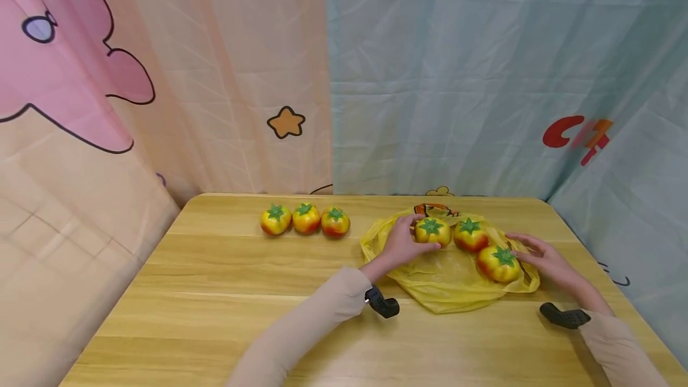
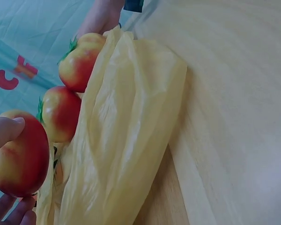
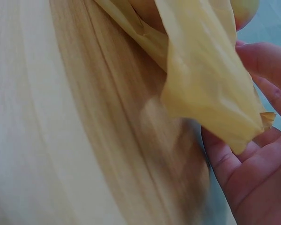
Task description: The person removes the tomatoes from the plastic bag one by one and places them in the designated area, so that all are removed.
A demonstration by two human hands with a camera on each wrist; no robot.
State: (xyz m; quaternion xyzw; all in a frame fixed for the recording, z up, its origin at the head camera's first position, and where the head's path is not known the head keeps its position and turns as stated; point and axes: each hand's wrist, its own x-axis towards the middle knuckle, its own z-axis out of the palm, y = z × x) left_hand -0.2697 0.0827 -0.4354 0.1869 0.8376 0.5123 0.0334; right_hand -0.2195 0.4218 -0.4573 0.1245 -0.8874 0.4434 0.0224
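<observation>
My left hand (image 1: 403, 242) grips a yellow-and-red tomato (image 1: 432, 232) with a green leafy top, thumb on one side and fingers on the other. That tomato is over the left part of a thin yellow plastic bag (image 1: 438, 282) spread on the table. Close to its right, a second tomato (image 1: 470, 235) and a third tomato (image 1: 498, 263) rest on the bag. My right hand (image 1: 548, 258) is beside the third tomato, fingertips right at its side. In the right wrist view, a loose flap of the bag (image 3: 206, 79) hangs beside its parted fingers (image 3: 267, 63).
Three more tomatoes (image 1: 306, 218) stand in a row toward the back of the wooden table (image 1: 215, 291), left of the bag. Printed curtains (image 1: 242, 76) hang behind the table and along its sides. Each wrist bears a black strap-on device (image 1: 564, 315).
</observation>
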